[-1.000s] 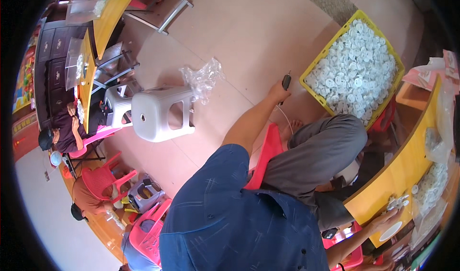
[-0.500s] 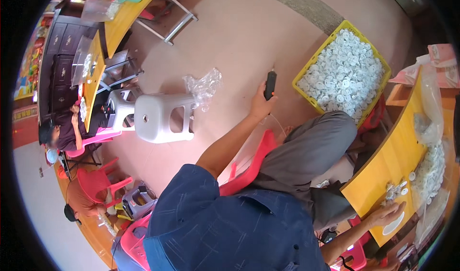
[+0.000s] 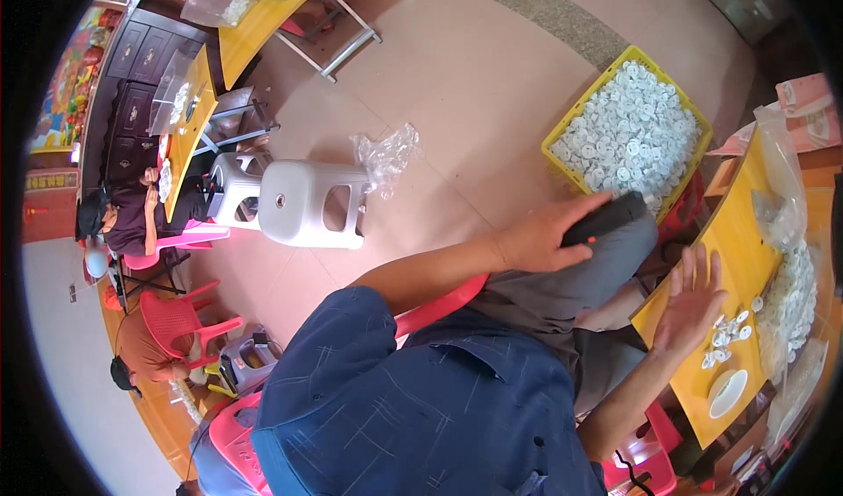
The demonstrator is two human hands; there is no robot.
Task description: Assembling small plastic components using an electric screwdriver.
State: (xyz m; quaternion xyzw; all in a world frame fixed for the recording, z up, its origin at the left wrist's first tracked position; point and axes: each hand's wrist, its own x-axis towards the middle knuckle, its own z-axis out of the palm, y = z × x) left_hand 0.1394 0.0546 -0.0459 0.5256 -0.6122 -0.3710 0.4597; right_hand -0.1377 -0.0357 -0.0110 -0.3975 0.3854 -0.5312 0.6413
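My left hand (image 3: 549, 237) is wrapped round a black electric screwdriver (image 3: 604, 218) with an orange button, held over my grey-trousered knee beside the yellow crate. Above the near edge of the yellow table, my right hand (image 3: 689, 312) is raised with its fingers spread and nothing in them. Close to it on the table lie several small white round plastic parts (image 3: 722, 338). A shallow white dish (image 3: 727, 394) sits just nearer to me than those parts.
A yellow crate (image 3: 569, 118) full of white round parts stands ahead. More parts fill a clear bag (image 3: 795, 307) on the table's right. Grey stools (image 3: 303, 202) and crumpled plastic (image 3: 386, 158) are on the floor at left. Two people (image 3: 127, 219) sit at tables far left.
My left hand has swung right with the screwdriver, from over the floor to above my knee. My right hand has lifted from beside the dish and moved forward, its fingers spreading.
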